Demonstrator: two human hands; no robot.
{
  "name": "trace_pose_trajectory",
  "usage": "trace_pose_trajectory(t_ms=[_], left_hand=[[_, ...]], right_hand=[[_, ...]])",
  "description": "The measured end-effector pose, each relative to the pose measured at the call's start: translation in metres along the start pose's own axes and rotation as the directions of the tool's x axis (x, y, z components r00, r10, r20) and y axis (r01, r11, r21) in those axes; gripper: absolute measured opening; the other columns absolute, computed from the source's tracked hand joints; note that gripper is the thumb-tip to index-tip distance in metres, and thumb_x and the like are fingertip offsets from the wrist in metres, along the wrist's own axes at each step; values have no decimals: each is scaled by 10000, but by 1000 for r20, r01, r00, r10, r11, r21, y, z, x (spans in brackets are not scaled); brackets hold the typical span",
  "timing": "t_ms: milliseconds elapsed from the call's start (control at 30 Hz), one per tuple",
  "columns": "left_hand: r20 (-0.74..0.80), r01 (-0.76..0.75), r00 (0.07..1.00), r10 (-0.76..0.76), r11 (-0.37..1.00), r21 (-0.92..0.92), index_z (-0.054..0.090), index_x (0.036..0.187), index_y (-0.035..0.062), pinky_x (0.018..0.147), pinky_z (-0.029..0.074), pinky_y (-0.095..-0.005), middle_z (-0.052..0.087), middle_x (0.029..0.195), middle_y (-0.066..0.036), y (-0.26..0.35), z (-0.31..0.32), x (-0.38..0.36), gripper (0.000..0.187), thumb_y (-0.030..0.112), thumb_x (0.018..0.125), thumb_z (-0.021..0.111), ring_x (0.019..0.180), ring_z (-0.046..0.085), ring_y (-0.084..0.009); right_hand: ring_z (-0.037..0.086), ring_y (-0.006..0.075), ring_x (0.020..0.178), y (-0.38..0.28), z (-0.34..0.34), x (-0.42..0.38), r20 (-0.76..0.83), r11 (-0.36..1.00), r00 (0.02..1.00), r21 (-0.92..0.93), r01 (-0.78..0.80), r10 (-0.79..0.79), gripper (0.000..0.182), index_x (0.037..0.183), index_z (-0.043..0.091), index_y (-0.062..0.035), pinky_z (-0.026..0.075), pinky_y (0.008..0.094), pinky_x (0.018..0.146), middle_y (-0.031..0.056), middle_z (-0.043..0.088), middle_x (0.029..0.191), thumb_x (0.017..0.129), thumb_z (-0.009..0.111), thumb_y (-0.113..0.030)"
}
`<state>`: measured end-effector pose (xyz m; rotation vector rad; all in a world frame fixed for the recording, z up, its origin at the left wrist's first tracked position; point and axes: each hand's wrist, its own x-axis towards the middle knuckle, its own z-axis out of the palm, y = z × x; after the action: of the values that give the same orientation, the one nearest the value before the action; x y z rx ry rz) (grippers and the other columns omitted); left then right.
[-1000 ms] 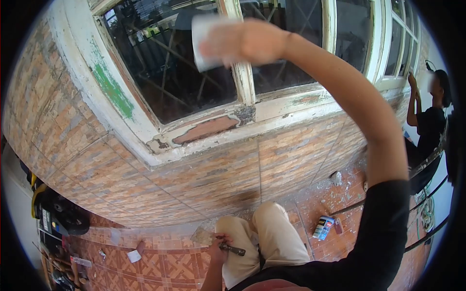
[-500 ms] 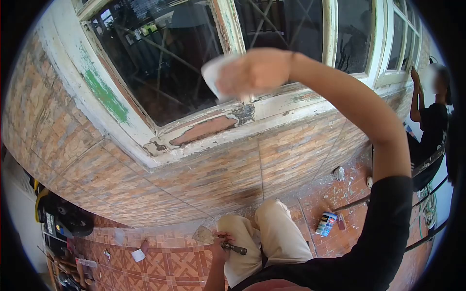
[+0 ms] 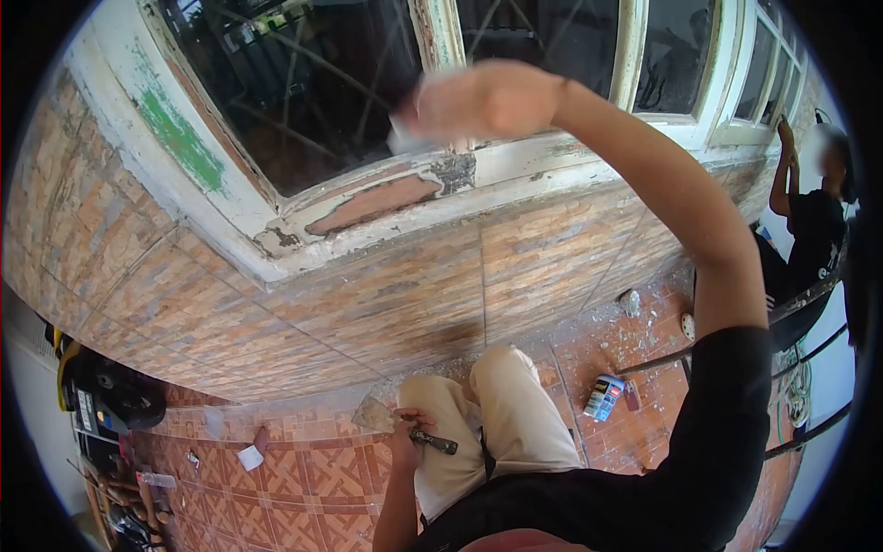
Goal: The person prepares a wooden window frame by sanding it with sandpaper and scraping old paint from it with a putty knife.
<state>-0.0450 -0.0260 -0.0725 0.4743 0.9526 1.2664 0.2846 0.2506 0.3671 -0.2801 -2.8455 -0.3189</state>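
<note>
**Right Hand on Window Frame, Scraper Held Low in Left**

Weathered brick-pattern tiling covers the wall (image 3: 395,294) below an old wooden window frame (image 3: 515,170), whose white paint is cracked and flaked down to bare reddish wood (image 3: 372,204) along the lower rail. A green paint smear (image 3: 179,138) marks the left jamb.

The right hand (image 3: 487,97) is raised to the frame where the vertical mullion (image 3: 440,32) meets the lower rail. Its fingers are closed around a pale folded sheet (image 3: 405,138), probably abrasive paper, blurred by motion and pressed against the wood. The bare patch lies just left of and below this hand, with its long axis running along the rail.

The left hand (image 3: 403,440) hangs low beside the knee, well apart from the frame, gripping the dark handle of a scraper (image 3: 391,419). Its flat, wedge-shaped metal blade points left, away from the body. The right hand is therefore the nearer to the frame.

Patterned red floor tiles (image 3: 313,478) carry paint chips, a small can (image 3: 604,397) and a scrap of paper (image 3: 250,457). A second person (image 3: 814,221) works at the frame on the far right.
</note>
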Motion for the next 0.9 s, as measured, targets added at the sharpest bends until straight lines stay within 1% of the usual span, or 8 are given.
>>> trace_pose_trajectory(t_ms=[100,200,400,500,600,733,867,900], left_hand=[[2,28,1000,-28,1000,1,507,1008,16,705,524,-340,588,944,-159,0,0,4,192,15,834,424,810,644,-265],[-1,31,1000,-31,1000,2,506,1005,19,703,524,-343,585,948,-157,1,-1,4,185,17,837,427,802,642,-266],[-4,24,1000,-24,1000,-7,500,1001,21,701,528,-347,582,957,-157,-3,-1,-4,177,21,835,438,798,642,-271],[-2,-8,1000,8,1000,-1,499,1006,23,708,533,-347,581,961,-155,-1,-2,2,184,22,831,442,795,644,-273],[14,18,1000,-18,1000,-3,502,1011,22,711,539,-349,584,962,-157,-2,-7,8,193,22,826,445,791,646,-275],[2,-6,1000,6,1000,-2,506,1016,20,707,542,-350,586,963,-160,-2,-6,5,203,14,821,448,791,648,-279],[18,28,999,-27,998,-53,507,1019,22,709,540,-348,585,972,-161,-9,-10,9,208,10,820,447,793,649,-279],[16,24,1000,-23,999,-38,507,1018,23,710,541,-350,585,971,-162,-8,-8,7,207,9,820,446,793,649,-279]], right_hand=[[567,283,1227,9,-2,0,-654,893,753,-381,-240,-77,363,1323,583,-110,455,373,1041,102,575,1357,1010,448,-235],[606,248,1178,-2,33,-2,-38,858,939,-419,296,-343,370,1309,594,-101,483,372,1031,86,621,1296,943,553,-138],[595,232,1191,5,34,-4,-456,800,876,-580,-157,-159,390,1300,597,-152,515,344,984,55,608,1320,911,599,-115],[547,235,1256,0,30,-4,-74,880,971,-444,171,-226,476,1353,551,-159,479,360,1050,44,581,1355,887,594,-73],[553,229,1237,16,21,-1,-702,788,699,-505,-353,-138,374,1327,556,-148,494,341,1006,62,569,1361,957,517,-120],[590,264,1187,13,40,-15,-63,839,966,-513,184,-251,410,1319,546,-125,536,364,943,61,566,1363,910,580,-124],[597,228,1168,4,40,-10,-594,884,791,-438,-165,-147,366,1272,560,-94,515,335,970,83,573,1339,907,587,-82],[581,235,1194,-14,37,-10,-135,979,970,11,-205,204,383,1296,555,-93,493,329,1010,88,541,1385,914,563,-61]])
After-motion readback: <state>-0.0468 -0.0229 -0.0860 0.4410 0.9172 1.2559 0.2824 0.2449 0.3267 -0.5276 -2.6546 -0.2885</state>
